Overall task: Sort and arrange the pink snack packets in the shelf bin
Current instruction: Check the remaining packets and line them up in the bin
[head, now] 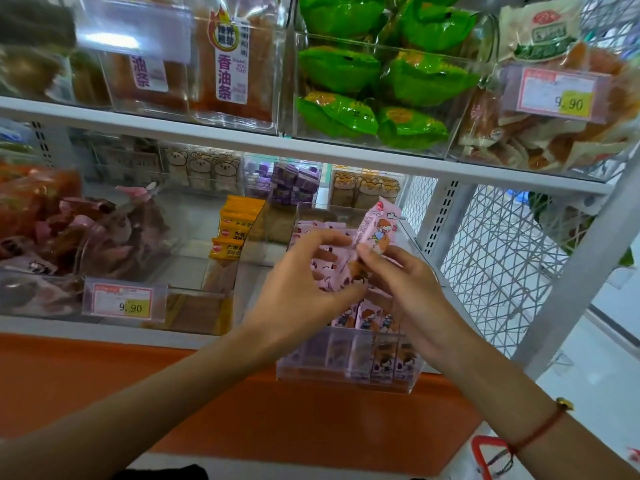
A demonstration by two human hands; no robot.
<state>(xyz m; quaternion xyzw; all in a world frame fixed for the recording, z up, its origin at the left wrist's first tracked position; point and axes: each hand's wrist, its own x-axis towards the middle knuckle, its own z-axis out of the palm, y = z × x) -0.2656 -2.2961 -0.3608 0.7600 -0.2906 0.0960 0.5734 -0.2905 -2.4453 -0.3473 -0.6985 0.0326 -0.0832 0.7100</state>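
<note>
1. Both hands were held over the clear bin [349, 362]: the left hand [298, 289] was curled on pink packets [327, 271], and the right hand [412, 289] pinched one packet [375, 230].
2. That packet was held upright above the bin, its long axis tilted slightly right.
3. More packets were stood in the bin on a white shelf [485, 168], beside a wire mesh panel [495, 265].

White metal shelving [311, 150] in a shop, two tiers visible. Upper tier: clear bins of green snack bags [381, 88] and orange-brown packets [232, 64]. Price tags [557, 93] read 9.90 (a second tag sits on the lower tier). A white wire mesh side panel [502, 254] closes the right end. An orange ledge [242, 403] fronts the base. Pale floor [599, 358], evenly lit.
</note>
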